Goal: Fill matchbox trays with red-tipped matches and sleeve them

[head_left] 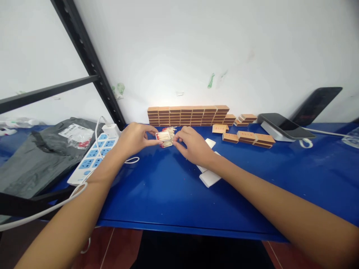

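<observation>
The left hand (137, 136) pinches a small tray (165, 139) between thumb and fingers; a layer of red-tipped matches lies in it, so I'd call this one partly filled. Loose matches (168, 144) remain between the hands, by the right hand (193, 145), whose fingertips are drawn together; whether they grip a match, I can't tell. White pieces (209, 178), probably more trays, sit under and beside the right wrist. Beyond both hands, a wall of matchboxes (187, 116) stands stacked, contents hidden.
</observation>
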### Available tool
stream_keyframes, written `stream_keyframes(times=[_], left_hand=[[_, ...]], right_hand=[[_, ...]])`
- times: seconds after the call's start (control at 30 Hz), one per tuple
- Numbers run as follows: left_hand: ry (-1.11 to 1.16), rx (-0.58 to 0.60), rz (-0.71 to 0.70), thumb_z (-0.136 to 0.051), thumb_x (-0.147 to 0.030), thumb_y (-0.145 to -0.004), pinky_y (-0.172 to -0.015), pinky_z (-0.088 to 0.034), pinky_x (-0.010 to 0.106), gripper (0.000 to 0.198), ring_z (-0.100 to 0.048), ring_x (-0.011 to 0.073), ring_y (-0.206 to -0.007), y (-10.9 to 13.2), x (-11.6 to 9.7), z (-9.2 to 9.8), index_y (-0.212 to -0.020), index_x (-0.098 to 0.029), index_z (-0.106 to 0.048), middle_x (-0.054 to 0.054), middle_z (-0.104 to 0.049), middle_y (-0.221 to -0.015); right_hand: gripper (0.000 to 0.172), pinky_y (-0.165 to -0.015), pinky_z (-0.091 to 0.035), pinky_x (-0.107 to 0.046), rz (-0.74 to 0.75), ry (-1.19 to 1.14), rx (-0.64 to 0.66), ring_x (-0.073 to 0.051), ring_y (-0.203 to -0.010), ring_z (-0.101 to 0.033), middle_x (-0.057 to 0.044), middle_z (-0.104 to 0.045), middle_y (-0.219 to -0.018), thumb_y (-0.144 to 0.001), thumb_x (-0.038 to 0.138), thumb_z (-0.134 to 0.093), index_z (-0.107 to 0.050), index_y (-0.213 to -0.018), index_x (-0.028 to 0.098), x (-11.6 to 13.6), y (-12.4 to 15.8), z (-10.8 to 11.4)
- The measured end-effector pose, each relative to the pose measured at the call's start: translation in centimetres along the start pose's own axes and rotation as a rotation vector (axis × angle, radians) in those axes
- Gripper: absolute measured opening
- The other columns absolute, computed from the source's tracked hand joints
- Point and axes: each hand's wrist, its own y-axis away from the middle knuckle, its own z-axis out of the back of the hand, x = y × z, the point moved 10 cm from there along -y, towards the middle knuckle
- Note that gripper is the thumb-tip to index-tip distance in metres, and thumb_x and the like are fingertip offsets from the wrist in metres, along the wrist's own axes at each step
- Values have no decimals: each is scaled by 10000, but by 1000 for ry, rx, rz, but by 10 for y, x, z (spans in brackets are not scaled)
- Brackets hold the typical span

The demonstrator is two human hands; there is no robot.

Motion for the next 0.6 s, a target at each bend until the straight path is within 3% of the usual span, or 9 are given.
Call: stream_keyframes(times=[0.23, 0.6], left_hand=[[-68, -44, 52, -907, -524, -788, -661, -472, 304, 359, -748, 234, -709, 0, 13, 6, -966, -217, -849, 43, -814, -793], [-44, -16, 43, -918, -489, -775, -643, -459, 295, 328, -742, 232, -722, 0, 12, 1, -960, -229, -842, 36, -814, -813]], right_hand=[[177, -893, -438, -407, 76, 168, 167, -264, -1008, -505, -116, -629, -1074, -1043, 216, -624, -769, -1139, 186, 9, -1, -33], [171, -880, -427, -390, 19, 102, 204, -261, -1010, -518, -109, -631, -1049, -1065, 204, -586, -757, -1068, 183, 5, -4, -35]])
